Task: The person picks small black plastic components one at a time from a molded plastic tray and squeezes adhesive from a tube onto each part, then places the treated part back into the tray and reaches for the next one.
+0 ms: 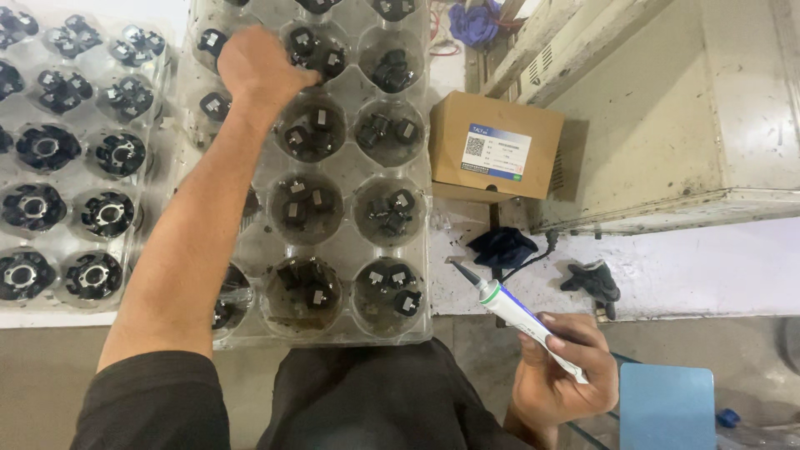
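Right hand grips tube; left hand fingertips hidden

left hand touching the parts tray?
Touching. Head view: the left hand reaches into a cup of the clear parts tray, fingers among the small black parts; no gap is visible.

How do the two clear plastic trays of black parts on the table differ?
The middle tray has large round cups, each holding a few small loose black pieces; the left tray has smaller cups, most holding one ring-shaped part. The left hand reaches into the middle tray; nothing touches the left tray. The right hand holds a white tube away from both. Both trays are clear plastic.
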